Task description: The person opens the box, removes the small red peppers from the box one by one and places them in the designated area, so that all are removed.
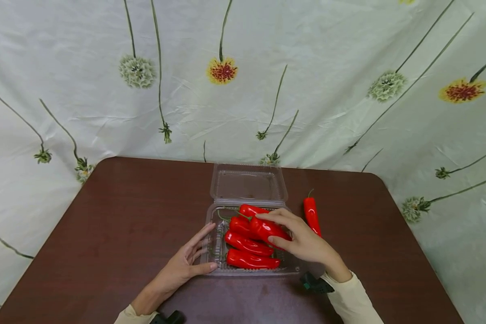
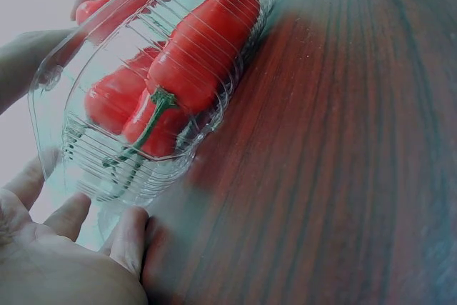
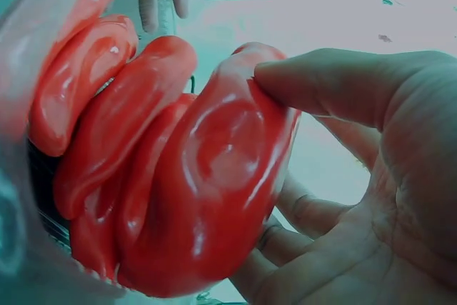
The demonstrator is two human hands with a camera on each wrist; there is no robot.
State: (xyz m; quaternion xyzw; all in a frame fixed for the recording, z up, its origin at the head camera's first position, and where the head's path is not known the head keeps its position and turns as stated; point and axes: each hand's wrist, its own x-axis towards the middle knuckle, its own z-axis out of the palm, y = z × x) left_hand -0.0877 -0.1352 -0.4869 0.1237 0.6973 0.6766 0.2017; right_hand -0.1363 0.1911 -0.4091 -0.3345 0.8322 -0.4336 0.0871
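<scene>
A clear plastic clamshell box [image 1: 251, 272] holds several glossy red peppers [image 1: 247, 259] with green stems, lying across it in a stack. My right hand [image 1: 309, 240] pinches one red pepper [image 3: 214, 169] between thumb and fingers, at the top of the pile over the box's right part. Along the box's left side, my left hand [image 1: 182, 265] has its fingers and thumb spread, the tips at the rim. Through the clear wall in the left wrist view, a pepper [image 2: 203, 48] shows with its green stem toward that hand.
The box's lid [image 1: 249, 182] is folded back on the far side. One more red pepper [image 1: 312, 213] lies on the brown table [image 1: 146, 202], right of the box. A white flowered cloth [image 1: 308, 54] hangs behind the table's far edge.
</scene>
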